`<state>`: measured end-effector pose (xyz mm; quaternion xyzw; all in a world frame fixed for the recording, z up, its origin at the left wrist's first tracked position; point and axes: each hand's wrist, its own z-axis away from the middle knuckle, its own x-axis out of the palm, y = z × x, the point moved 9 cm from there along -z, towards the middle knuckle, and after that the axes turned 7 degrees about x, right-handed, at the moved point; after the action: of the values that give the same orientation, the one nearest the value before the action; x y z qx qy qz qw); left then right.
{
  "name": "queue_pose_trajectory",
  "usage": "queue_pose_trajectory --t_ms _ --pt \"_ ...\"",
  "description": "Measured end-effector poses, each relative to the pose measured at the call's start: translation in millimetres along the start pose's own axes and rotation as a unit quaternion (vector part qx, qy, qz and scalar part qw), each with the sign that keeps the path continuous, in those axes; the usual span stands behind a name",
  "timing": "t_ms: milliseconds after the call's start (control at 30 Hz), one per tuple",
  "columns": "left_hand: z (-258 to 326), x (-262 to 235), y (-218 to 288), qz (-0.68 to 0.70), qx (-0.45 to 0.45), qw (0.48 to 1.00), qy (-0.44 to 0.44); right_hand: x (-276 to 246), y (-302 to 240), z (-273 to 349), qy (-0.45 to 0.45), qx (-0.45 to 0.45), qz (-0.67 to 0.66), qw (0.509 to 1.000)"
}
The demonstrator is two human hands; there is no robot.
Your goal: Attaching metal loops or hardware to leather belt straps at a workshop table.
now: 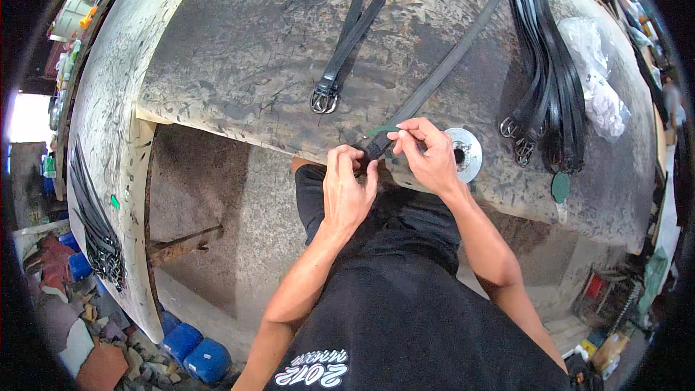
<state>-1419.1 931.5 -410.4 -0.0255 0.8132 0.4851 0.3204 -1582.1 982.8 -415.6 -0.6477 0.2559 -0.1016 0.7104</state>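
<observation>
A long black belt strap [449, 61] runs from the far edge of the worn workbench [239, 36] down to its near edge. My left hand [346, 192] grips the near end of this strap. My right hand [428, 156] pinches the same end from the right, with a small green piece [381, 130] at its fingertips. A round metal disc [465, 152] lies just right of my right hand.
Two finished black belts with metal buckles [326, 98] lie at centre. A bundle of several buckled belts [550, 80] lies at right, beside a clear plastic bag [597, 72]. More belts [98, 224] hang at the left edge. Blue containers [195, 351] and scraps sit on the floor.
</observation>
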Motion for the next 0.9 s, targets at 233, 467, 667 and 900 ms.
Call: queue_pose_trajectory --t_ms 233,467,667,900 --pt "6.3 7.0 -2.0 -0.051 0.054 0.997 0.002 3.9 -5.6 2.0 -0.019 -0.029 0.01 0.999" --pt "7.6 3.5 9.2 -0.088 0.085 0.992 0.0 5.1 -7.7 1.4 -0.04 -0.036 0.055 0.997" --pt "10.2 5.0 9.5 -0.082 0.088 0.993 -0.007 0.3 -5.7 0.4 -0.043 -0.012 0.061 0.997" --pt "11.4 1.5 1.0 -0.002 0.023 1.0 0.003 0.6 -0.7 0.2 -0.041 -0.007 0.011 0.999"
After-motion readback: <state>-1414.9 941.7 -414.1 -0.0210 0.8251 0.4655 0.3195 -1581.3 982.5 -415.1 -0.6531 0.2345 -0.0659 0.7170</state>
